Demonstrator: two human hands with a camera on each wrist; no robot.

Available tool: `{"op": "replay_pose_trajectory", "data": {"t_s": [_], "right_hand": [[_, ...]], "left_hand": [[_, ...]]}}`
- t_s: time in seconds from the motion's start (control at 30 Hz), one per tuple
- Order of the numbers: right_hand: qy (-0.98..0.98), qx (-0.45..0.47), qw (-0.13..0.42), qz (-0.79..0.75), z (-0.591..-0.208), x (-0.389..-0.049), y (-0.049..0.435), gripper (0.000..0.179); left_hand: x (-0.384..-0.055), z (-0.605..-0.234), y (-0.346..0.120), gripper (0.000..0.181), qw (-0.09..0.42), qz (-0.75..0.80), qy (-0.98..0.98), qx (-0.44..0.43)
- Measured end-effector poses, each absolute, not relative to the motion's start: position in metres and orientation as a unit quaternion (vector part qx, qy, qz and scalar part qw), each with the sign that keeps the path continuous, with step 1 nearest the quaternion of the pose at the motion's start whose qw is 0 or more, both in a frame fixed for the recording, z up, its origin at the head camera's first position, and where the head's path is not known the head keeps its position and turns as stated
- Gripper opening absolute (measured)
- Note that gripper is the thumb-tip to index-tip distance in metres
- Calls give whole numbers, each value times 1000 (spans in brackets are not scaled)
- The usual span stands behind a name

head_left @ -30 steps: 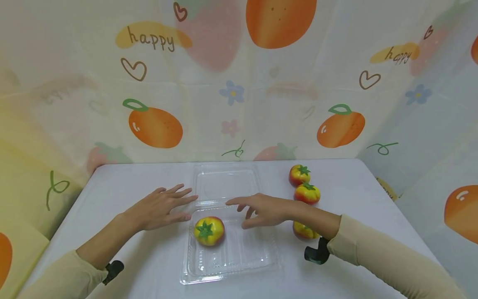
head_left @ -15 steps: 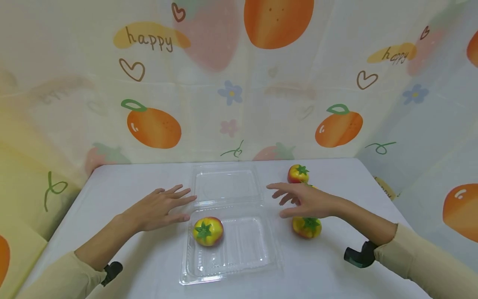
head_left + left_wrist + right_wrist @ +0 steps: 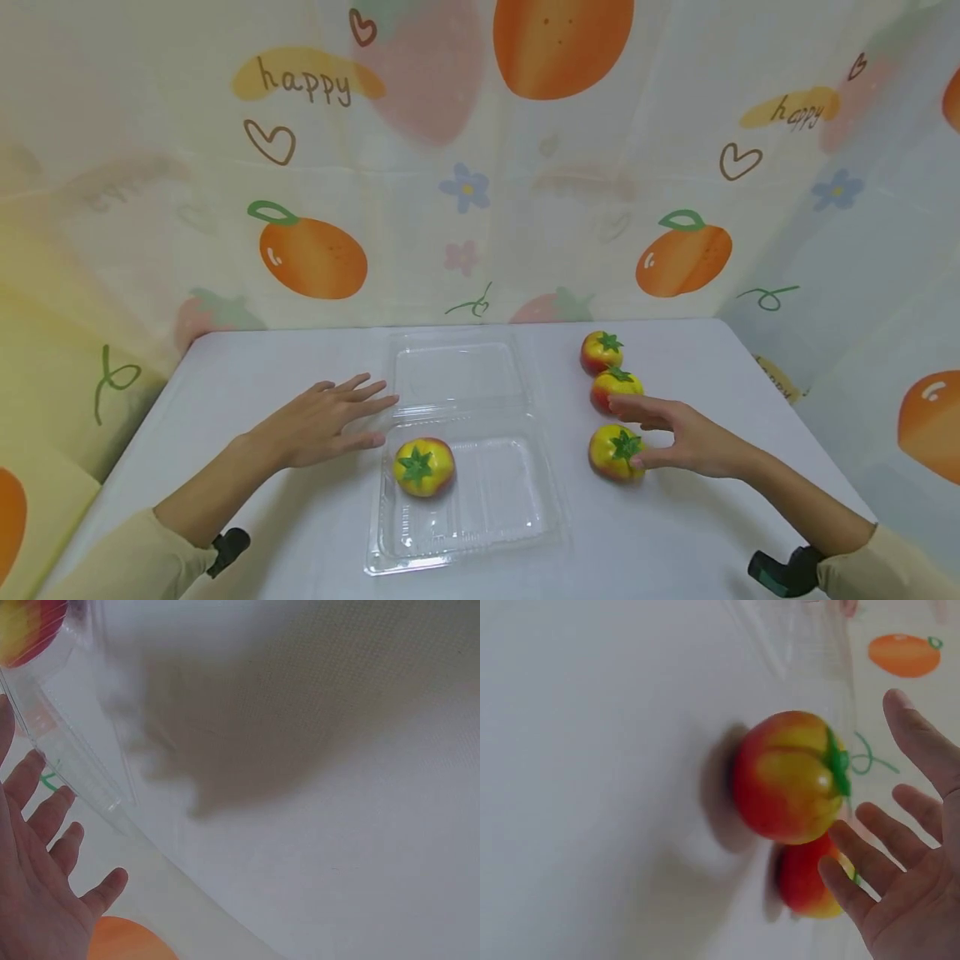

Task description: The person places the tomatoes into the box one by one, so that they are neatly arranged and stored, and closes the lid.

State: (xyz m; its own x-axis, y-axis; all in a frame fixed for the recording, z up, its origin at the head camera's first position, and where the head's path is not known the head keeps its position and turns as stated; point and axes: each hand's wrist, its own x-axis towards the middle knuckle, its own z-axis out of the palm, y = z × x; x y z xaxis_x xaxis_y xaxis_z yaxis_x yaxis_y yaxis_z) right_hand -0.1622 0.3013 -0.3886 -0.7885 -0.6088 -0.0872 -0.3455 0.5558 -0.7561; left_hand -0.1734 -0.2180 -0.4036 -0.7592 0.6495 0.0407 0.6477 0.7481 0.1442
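Note:
A clear plastic clamshell box [image 3: 498, 492] lies unfolded mid-table, its lid [image 3: 459, 371] laid back on the far side. One red-and-yellow toy tomato [image 3: 424, 467] with a green star-shaped calyx sits in the left part of its base. To the left of the box hovers my left hand [image 3: 318, 427], fingers spread and holding nothing. My right hand [image 3: 693, 440] is at the right side of the nearest loose tomato [image 3: 613, 452], thumb and fingers apart. In the right wrist view a gap shows between that hand and the tomato [image 3: 784, 780].
Two more tomatoes stand behind the nearest one, a middle one [image 3: 611, 387] and a far one [image 3: 600, 353], close together. A white cloth covers the table [image 3: 300, 533]. A fruit-printed curtain [image 3: 540, 233] hangs along the back and sides.
My right hand has moved from above the box rightward to beside the nearest loose tomato. The left hand and the tomato in the box have stayed in place.

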Motion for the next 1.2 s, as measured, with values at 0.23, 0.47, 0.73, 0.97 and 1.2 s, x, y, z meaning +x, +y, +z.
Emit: {"op": "replay_pose_trajectory", "data": {"t_s": [0.23,0.47,0.73,0.97,1.2], "right_hand": [[875,-247,155,-387,-410,-154,315,70],[863,-255,171,-402,-421,-153,317,68],[860,-254,168,-409,-427,-155,316,63],[861,-252,167,-410,-429,-155,318,62],[860,-257,177,-404,-423,-156,316,63]], "left_hand": [[-173,-406,-219,61,10,81,936,341],[-172,-405,-218,60,12,84,936,341],[-172,-402,-217,60,15,80,937,340],[-173,-403,-217,61,24,79,938,337],[-173,-402,-217,62,26,78,938,336]]}}
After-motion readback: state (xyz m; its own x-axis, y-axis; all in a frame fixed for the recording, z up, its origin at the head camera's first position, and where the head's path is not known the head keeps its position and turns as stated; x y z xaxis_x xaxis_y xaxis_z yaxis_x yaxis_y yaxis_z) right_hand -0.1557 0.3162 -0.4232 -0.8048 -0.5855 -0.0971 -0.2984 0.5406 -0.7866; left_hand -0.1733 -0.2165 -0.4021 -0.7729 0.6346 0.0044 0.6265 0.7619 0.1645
